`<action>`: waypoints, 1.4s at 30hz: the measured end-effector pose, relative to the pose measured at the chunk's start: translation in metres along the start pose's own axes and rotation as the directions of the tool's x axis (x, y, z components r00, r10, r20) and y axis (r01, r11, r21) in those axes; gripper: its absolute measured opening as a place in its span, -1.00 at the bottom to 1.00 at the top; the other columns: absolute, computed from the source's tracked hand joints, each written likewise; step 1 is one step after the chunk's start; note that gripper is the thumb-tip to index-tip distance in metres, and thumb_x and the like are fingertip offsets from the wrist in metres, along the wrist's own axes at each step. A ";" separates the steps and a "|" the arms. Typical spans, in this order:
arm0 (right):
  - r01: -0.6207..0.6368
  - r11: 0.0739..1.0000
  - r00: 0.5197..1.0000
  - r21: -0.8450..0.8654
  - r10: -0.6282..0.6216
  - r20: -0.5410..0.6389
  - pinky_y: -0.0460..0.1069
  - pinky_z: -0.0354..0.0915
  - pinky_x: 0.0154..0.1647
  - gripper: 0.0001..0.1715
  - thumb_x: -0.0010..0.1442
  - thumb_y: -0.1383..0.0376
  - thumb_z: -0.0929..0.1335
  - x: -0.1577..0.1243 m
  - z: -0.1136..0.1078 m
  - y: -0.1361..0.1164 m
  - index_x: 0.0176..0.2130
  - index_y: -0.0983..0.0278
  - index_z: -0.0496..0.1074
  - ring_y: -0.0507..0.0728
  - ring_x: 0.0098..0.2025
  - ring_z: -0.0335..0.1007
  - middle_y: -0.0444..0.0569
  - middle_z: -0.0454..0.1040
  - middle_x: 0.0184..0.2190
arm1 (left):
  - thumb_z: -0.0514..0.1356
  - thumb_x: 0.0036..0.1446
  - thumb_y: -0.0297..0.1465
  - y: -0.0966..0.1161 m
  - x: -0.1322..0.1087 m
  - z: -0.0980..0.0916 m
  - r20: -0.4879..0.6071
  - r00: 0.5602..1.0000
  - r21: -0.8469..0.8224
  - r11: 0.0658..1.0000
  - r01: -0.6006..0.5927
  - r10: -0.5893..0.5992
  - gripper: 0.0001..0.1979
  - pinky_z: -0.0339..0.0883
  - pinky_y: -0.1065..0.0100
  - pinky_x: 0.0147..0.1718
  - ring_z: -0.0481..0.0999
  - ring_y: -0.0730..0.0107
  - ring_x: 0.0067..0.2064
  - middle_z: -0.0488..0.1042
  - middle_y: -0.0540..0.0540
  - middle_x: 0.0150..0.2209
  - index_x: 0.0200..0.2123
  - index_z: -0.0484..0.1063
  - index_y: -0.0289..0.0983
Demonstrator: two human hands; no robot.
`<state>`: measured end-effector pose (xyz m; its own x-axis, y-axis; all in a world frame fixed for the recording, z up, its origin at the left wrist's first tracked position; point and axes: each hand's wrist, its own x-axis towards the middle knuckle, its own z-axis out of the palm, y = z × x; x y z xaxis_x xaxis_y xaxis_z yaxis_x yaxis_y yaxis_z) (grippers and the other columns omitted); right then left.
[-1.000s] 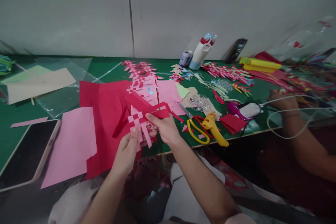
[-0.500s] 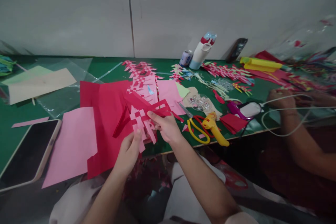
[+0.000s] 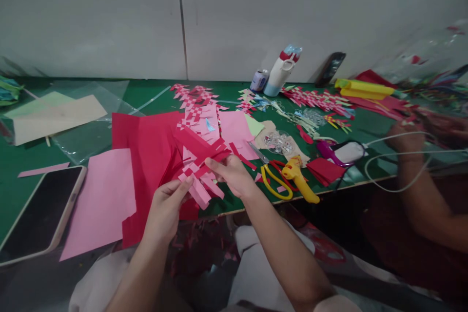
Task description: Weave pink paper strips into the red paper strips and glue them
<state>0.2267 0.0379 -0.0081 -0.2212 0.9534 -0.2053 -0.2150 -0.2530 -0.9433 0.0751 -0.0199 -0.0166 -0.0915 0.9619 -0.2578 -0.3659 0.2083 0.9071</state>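
Both my hands hold a woven piece of pink and red paper strips (image 3: 200, 174) above the front edge of the green table (image 3: 146, 92). My left hand (image 3: 166, 207) pinches its lower left corner, fingers closed on the pink strips. My right hand (image 3: 233, 175) grips the right side, thumb on top of the red strips. Under the piece lie a large red paper sheet (image 3: 146, 156) and a pink sheet (image 3: 100, 200).
A phone (image 3: 36, 212) lies at the left front. Yellow-handled scissors (image 3: 272, 178) and a yellow glue gun (image 3: 298, 178) rest right of my hands. A white bottle (image 3: 280, 73) stands at the wall. Another person's hands (image 3: 405, 139) work at the right, near a white cable.
The woven piece has turned and tilted, its pink strips now fanning down to the right. My left hand has slid lower and left along it. The other person's hand moved right.
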 end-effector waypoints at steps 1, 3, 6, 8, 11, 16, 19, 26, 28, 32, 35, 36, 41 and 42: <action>-0.012 1.000 1.000 -0.017 0.012 0.011 -0.17 -0.02 -0.67 -0.54 -0.18 0.03 0.52 0.000 -0.001 0.000 -0.45 0.35 0.44 -0.12 -0.65 0.02 -0.20 0.34 -0.61 | 0.38 -0.13 -0.23 0.001 0.000 -0.001 -0.003 1.000 -0.043 0.999 0.017 -0.017 -0.78 0.39 0.35 -0.35 0.49 0.36 -0.40 0.56 -0.06 -0.46 -0.48 0.57 -0.28; -0.031 0.997 0.996 -0.069 0.036 0.084 -0.17 0.09 -0.60 -0.52 -0.18 0.01 0.52 0.001 -0.004 0.000 -0.41 0.34 0.46 -0.10 -0.59 0.14 -0.17 0.40 -0.53 | 0.38 -0.11 -0.26 0.002 0.002 -0.002 -0.018 0.999 -0.114 0.993 0.025 -0.027 -0.80 0.36 0.41 -0.41 0.47 0.43 -0.43 0.53 -0.03 -0.49 -0.52 0.55 -0.28; -0.052 0.977 0.959 -0.206 0.107 0.262 -0.15 0.20 -0.46 -0.49 -0.21 0.06 0.54 -0.002 -0.007 0.000 -0.31 0.34 0.50 -0.03 -0.47 0.28 -0.12 0.47 -0.44 | 0.38 -0.10 -0.29 0.003 0.003 -0.004 -0.067 0.998 -0.198 0.980 -0.015 0.001 -0.83 0.34 0.46 -0.41 0.44 0.51 -0.45 0.50 0.01 -0.53 -0.51 0.55 -0.26; -0.050 0.952 0.916 -0.302 0.164 0.365 -0.13 0.21 -0.43 -0.50 -0.23 0.11 0.55 -0.005 -0.007 -0.001 -0.30 0.34 0.52 -0.01 -0.45 0.31 -0.13 0.47 -0.45 | 0.38 -0.11 -0.28 0.002 0.004 -0.004 -0.119 0.992 -0.219 0.974 -0.066 0.041 -0.83 0.36 0.45 -0.36 0.42 0.53 -0.46 0.48 0.03 -0.55 -0.52 0.54 -0.26; -0.006 0.935 0.890 -0.356 0.167 0.424 -0.12 0.20 -0.41 -0.60 -0.19 0.14 0.54 -0.008 -0.004 -0.002 -0.37 0.35 0.51 0.00 -0.44 0.30 -0.15 0.45 -0.49 | 0.39 -0.12 -0.25 0.001 0.003 -0.003 -0.165 0.982 -0.199 0.972 -0.126 0.094 -0.80 0.37 0.41 -0.30 0.45 0.50 -0.43 0.51 0.02 -0.52 -0.51 0.54 -0.26; -0.024 0.940 0.899 -0.340 0.168 0.404 -0.09 0.21 -0.34 -0.66 -0.12 0.16 0.51 -0.007 -0.001 -0.003 -0.43 0.38 0.46 0.01 -0.44 0.31 -0.13 0.44 -0.51 | 0.38 -0.11 -0.20 0.000 0.003 -0.002 -0.146 0.980 -0.151 0.976 -0.157 0.135 -0.74 0.37 0.31 -0.22 0.50 0.38 -0.33 0.56 -0.03 -0.44 -0.40 0.57 -0.27; 0.003 0.946 0.881 -0.325 0.151 0.449 -0.09 0.21 -0.31 -0.71 -0.10 0.19 0.49 -0.006 -0.002 -0.003 -0.48 0.37 0.44 0.01 -0.44 0.30 -0.14 0.42 -0.54 | 0.36 -0.07 -0.20 0.000 0.003 -0.003 -0.119 0.983 -0.146 0.977 -0.156 0.140 -0.75 0.37 0.32 -0.25 0.49 0.40 -0.36 0.54 -0.01 -0.47 -0.41 0.57 -0.27; 0.023 0.925 0.864 -0.380 0.173 0.473 -0.09 0.20 -0.34 -0.73 -0.08 0.21 0.47 -0.007 -0.004 -0.003 -0.50 0.37 0.42 0.01 -0.45 0.28 -0.14 0.39 -0.57 | 0.36 -0.08 -0.18 0.001 0.003 -0.002 -0.108 0.984 -0.129 0.979 -0.156 0.142 -0.71 0.24 0.49 -0.47 0.29 0.59 -0.53 0.38 0.08 -0.62 -0.58 0.49 -0.29; 0.027 0.919 0.857 -0.394 0.182 0.483 -0.10 0.20 -0.34 -0.72 -0.07 0.20 0.48 -0.008 -0.005 -0.005 -0.47 0.37 0.43 0.00 -0.44 0.28 -0.16 0.40 -0.55 | 0.37 -0.10 -0.18 0.002 0.003 -0.002 -0.116 0.984 -0.125 0.980 -0.152 0.137 -0.69 0.20 0.52 -0.51 0.24 0.62 -0.56 0.35 0.09 -0.64 -0.61 0.46 -0.30; 0.044 0.918 0.803 -0.394 0.202 0.560 -0.11 0.21 -0.34 -0.50 -0.18 0.13 0.54 -0.005 -0.014 -0.009 -0.28 0.36 0.48 0.01 -0.39 0.30 -0.16 0.43 -0.45 | 0.37 -0.10 -0.20 0.003 0.003 -0.005 -0.125 0.986 -0.129 0.983 -0.129 0.113 -0.74 0.28 0.49 -0.46 0.35 0.56 -0.51 0.47 0.03 -0.56 -0.48 0.54 -0.29; 0.046 0.956 0.821 -0.290 0.129 0.556 -0.05 0.28 -0.14 -0.26 -0.21 -0.02 0.53 -0.001 -0.021 -0.007 -0.11 0.34 0.47 0.13 -0.16 0.39 -0.05 0.49 -0.25 | 0.37 -0.09 -0.21 0.004 0.002 -0.008 -0.119 0.988 -0.135 0.984 -0.117 0.102 -0.76 0.36 0.41 -0.39 0.45 0.46 -0.45 0.52 -0.02 -0.52 -0.47 0.55 -0.29; 0.062 0.966 0.850 -0.251 0.081 0.521 -0.03 0.27 -0.05 -0.21 -0.22 -0.07 0.52 0.000 -0.023 -0.005 -0.08 0.32 0.47 0.17 -0.06 0.38 0.00 0.49 -0.16 | 0.37 -0.09 -0.21 0.004 0.002 -0.008 -0.117 0.988 -0.136 0.984 -0.114 0.098 -0.76 0.38 0.39 -0.37 0.47 0.43 -0.43 0.53 -0.03 -0.51 -0.48 0.55 -0.29; 0.079 0.990 0.875 -0.120 -0.011 0.484 0.04 0.24 0.06 -0.07 -0.24 -0.22 0.46 -0.001 -0.025 -0.001 -0.05 0.34 0.47 0.24 0.05 0.35 0.12 0.48 -0.07 | 0.38 -0.09 -0.26 0.003 0.002 -0.008 -0.107 0.989 -0.119 0.987 -0.110 0.097 -0.81 0.42 0.37 -0.34 0.51 0.41 -0.40 0.55 -0.03 -0.49 -0.47 0.56 -0.27; 0.057 0.992 0.865 -0.110 0.006 0.502 0.03 0.26 0.02 -0.06 -0.24 -0.24 0.44 -0.001 -0.024 -0.001 -0.06 0.35 0.48 0.23 0.01 0.38 0.11 0.50 -0.12 | 0.37 -0.09 -0.27 0.003 0.002 -0.007 -0.109 0.989 -0.115 0.987 -0.115 0.103 -0.82 0.42 0.38 -0.34 0.51 0.41 -0.39 0.55 -0.02 -0.48 -0.47 0.56 -0.26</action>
<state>0.2501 0.0408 -0.0128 -0.6698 0.7407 -0.0521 -0.1214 -0.1785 -0.9764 0.0670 -0.0190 -0.0167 -0.2294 0.9530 -0.1981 -0.4572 0.0742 0.8863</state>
